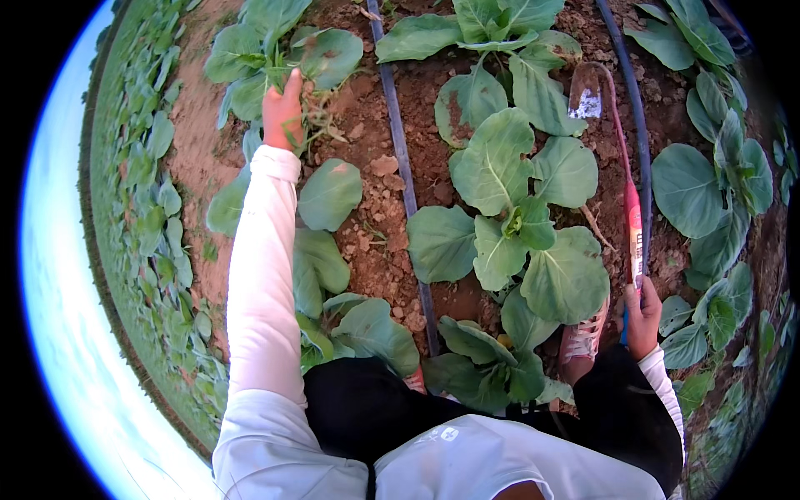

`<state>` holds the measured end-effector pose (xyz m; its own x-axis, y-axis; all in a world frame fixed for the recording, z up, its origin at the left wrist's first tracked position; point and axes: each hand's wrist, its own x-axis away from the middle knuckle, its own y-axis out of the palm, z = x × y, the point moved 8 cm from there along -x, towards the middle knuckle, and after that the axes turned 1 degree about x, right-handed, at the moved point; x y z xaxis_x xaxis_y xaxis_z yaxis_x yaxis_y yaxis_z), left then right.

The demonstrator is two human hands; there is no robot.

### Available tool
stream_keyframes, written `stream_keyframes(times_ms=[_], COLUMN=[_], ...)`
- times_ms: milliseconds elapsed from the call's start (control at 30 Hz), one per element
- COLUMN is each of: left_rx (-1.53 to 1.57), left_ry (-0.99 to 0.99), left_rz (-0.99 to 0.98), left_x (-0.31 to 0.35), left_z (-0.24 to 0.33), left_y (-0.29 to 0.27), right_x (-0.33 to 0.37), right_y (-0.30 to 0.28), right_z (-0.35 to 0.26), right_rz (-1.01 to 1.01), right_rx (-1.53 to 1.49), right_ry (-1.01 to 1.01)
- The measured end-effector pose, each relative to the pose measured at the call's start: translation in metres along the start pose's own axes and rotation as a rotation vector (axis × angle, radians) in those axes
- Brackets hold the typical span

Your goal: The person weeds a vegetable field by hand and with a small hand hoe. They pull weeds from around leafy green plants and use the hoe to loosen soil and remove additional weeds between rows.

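Note:
My left hand [283,112] is stretched out to the far left, its fingers closed on a bunch of weeds [322,115] with thin green blades and pale, straggly stems. The bunch lies against the broad leaves of a cabbage plant [329,57]. On the right, close to my knee, my right hand [643,317] is wrapped round the handle of a hand hoe [634,218]. The hoe has a red and white grip and a thin, curved reddish neck. Its soil-stained blade [586,93] rests near the soil, beside cabbage leaves at the far right.
A large cabbage plant [517,218] grows in front of me, with more plants in rows on both sides. Two dark irrigation hoses [398,133] [635,100] run lengthwise over the clumpy brown soil [379,196]. My shoe [578,340] stands close to the leaves.

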<state>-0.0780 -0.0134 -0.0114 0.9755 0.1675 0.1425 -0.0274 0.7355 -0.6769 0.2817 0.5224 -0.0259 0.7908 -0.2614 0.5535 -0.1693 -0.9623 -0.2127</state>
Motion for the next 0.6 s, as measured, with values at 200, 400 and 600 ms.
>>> stream_keyframes(times_ms=[200,400,600], left_rx=[-0.019,0.184,-0.413], left_ry=[0.112,0.025,0.192], left_rz=[0.087,0.177,0.457], left_x=[0.030,0.105,0.231], left_z=[0.027,0.024,-0.033], left_y=[-0.001,-0.080,-0.264], right_x=[-0.002,0.008,0.017], right_y=[-0.002,0.004,0.004], right_z=[-0.020,-0.011,-0.003], right_rz=[0.042,0.033,0.052], right_rx=[0.040,0.019,0.001], right_ry=[-0.079,-0.084,-0.090])
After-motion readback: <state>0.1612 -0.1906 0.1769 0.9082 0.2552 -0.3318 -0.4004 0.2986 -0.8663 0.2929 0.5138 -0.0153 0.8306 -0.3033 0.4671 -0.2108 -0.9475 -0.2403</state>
